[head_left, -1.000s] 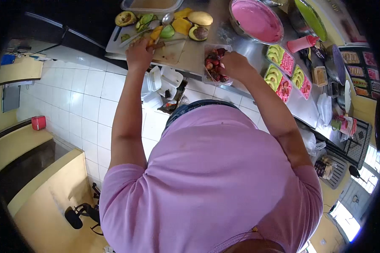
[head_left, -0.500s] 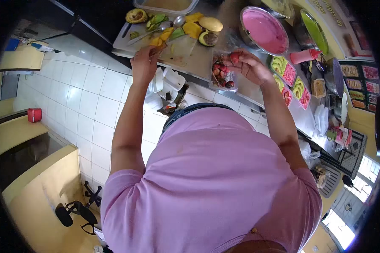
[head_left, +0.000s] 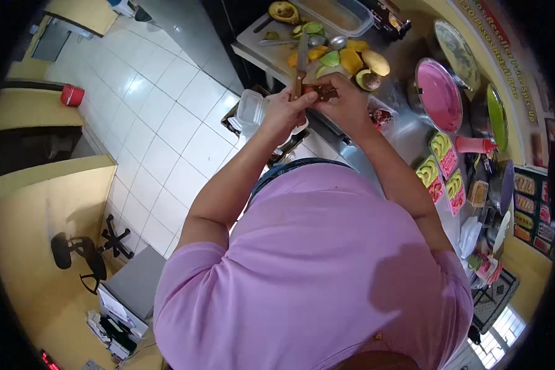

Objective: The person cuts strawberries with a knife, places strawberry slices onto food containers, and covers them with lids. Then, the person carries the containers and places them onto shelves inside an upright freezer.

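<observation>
My left hand (head_left: 282, 114) is closed around the wooden handle of a knife (head_left: 301, 58), whose blade points away from me over the counter edge. Against it, my right hand (head_left: 345, 106) is closed on a strawberry (head_left: 309, 90), mostly hidden by the fingers. Both hands touch, level with the counter's front edge. Beside my right wrist sits a clear plastic box (head_left: 393, 110) of strawberries, partly covered by the arm. Beyond the hands, a white cutting board (head_left: 253, 38) bears mango peels (head_left: 351, 60), a yellow mango piece (head_left: 375, 62), avocado halves (head_left: 283, 12) and spoons (head_left: 338, 42).
Metal bowls of pink cream (head_left: 439, 95) and green cream (head_left: 497, 117) stand at the back right. A pink squeeze bottle (head_left: 473, 145) lies before trays (head_left: 443, 151) of piped cream. White containers (head_left: 251, 108) are below the counter edge. An office chair (head_left: 83, 250) stands left.
My hands have come together, the right bringing the strawberry leftward from the box to the left hand. The knife blade now shows upright. The view has shifted, with the counter appearing further right.
</observation>
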Available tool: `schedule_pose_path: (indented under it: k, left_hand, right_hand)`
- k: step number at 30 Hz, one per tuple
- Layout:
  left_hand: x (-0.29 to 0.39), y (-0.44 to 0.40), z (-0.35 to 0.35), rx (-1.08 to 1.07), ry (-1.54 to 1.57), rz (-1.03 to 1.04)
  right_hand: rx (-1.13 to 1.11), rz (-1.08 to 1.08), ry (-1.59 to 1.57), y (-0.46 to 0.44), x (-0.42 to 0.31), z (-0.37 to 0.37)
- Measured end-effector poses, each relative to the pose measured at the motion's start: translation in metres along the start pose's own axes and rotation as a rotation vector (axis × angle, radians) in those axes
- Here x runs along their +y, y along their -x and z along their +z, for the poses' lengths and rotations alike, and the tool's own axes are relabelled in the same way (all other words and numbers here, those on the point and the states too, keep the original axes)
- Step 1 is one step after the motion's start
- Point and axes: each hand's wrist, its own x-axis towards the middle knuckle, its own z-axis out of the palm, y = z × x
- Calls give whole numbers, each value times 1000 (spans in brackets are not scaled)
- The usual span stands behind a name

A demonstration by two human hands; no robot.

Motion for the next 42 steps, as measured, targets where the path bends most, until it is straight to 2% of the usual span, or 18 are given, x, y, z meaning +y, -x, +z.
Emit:
schedule_pose_path:
  k: [3, 5, 8, 10, 14, 16, 18, 20, 21, 25, 27, 29, 34, 35, 37, 38, 40, 42]
  left_hand:
    - [11, 15, -7, 14, 24, 61]
    - [22, 27, -12, -11, 56, 38]
    - [29, 41, -17, -9, -95, 128]
    - [31, 49, -19, 7, -84, 137]
    - [27, 61, -26, 22, -2, 151]
    - [23, 66, -34, 1, 60, 147]
    - [23, 72, -41, -15, 125, 149]
    - [24, 78, -45, 27, 99, 140]
    - [26, 80, -47, 32, 98, 150]
    - [24, 80, -54, 129, -6, 152]
    - [22, 79, -53, 314, -323, 148]
    - [13, 74, -55, 327, -428, 140]
    - [5, 55, -45, 312, -630, 63]
    - [3, 51, -40, 380, -641, 58]
    - [-12, 36, -55, 333, -654, 337]
    - [-13, 36, -65, 284, -638, 206]
    - [-11, 36, -71, 193, -734, 228]
    - [-15, 32, -78, 107, -977, 274]
  right_hand:
    - [-84, 31, -231, -6, -4, 8]
    - [-112, 37, -189, -9, -13, 9]
    - [-178, 30, -247, -9, -23, 15]
    - [-110, -164, -133, -8, -25, 24]
    - [11, -258, 133, -5, -28, 48]
    - [22, 11, -201, -10, -15, 59]
    - [-10, 55, -232, -11, -8, 58]
    - [-148, 48, 123, -8, -6, 59]
    - [-290, 84, 142, -8, 0, 57]
    - [-413, 104, 297, -9, 8, 63]
    - [-359, -26, 171, -6, -1, 63]
    - [-393, -74, 151, -3, -34, 55]
    - [-355, -252, 270, -3, -12, 50]
    - [-346, -243, 270, -4, -9, 45]
    - [-354, 47, 281, -8, -6, 26]
    - [-330, 43, 382, -15, 13, 17]
    - [-242, 77, 434, -18, 28, -10]
    - [-247, 71, 431, -31, 88, -26]
